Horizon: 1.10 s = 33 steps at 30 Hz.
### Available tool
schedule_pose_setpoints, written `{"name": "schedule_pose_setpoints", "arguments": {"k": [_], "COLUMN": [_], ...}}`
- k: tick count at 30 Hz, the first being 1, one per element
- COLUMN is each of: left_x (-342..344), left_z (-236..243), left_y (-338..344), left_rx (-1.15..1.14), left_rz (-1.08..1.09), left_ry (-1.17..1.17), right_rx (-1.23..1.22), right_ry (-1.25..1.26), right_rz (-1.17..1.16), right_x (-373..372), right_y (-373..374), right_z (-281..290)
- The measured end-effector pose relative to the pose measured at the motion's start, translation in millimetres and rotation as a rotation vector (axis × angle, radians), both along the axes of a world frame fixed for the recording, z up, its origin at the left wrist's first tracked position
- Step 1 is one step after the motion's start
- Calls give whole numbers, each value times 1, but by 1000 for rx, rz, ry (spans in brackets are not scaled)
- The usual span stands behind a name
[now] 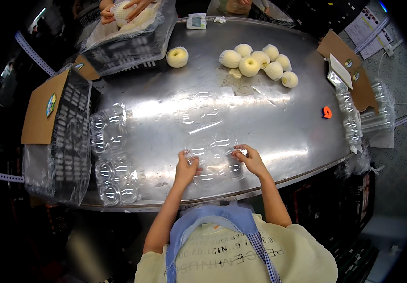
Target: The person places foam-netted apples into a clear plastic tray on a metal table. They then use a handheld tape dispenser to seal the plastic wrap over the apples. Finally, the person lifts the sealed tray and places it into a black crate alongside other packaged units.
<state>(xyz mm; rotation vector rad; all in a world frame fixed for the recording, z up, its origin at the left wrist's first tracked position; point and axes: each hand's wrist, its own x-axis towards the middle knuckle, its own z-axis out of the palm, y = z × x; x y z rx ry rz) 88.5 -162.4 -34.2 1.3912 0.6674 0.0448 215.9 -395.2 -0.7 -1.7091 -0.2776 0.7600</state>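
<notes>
An opened clear plastic clamshell tray [217,162] with round hollows lies on the metal table in front of me, its other half stretching away toward the far side. My left hand [187,168] grips its left edge, fingers curled at the rim. On the opposite edge my right hand [251,159] has thumb and fingers closed at the plastic. The hollows appear to hold nothing. Beyond the tray, several pale yellow round fruits [249,66] in white foam nets sit grouped on the table, and a single netted fruit [177,57] stands apart to their left.
More clear clamshells [116,179] lie at the left beside a plastic-wrapped black crate [71,137]. Another person's hands [125,12] handle netted fruit over a lined crate [130,56]. An orange tape cutter-like object [326,112] and stacked clear plastic trays [347,113] are right.
</notes>
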Motion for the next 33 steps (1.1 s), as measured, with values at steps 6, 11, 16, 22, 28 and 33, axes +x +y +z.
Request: {"name": "schedule_pose_setpoints", "arguments": {"k": [6,11,16,22,28,33], "left_x": [9,17,-14,-34,-16,55], "left_z": [-15,14,13,18,38,105], "left_y": [-48,-61,-56,-62,-64,-82], "left_rx": [66,382,379,219,349,236], "left_rz": [-37,180,416,564,497,182], "left_ry": [74,150,30,83,-14,-165], "right_rx": [-171,-429,-672,-765,-403,-98], "right_ry": [-466,-872,-1016,-1088,-994,-1078], "right_rz": [-164,-204,-176,-135,-177,188], "right_x": [117,258,327,348,303,169], "right_y": [-29,20,79,83,50,31], "right_z": [-2,20,25,-5,10,93]}}
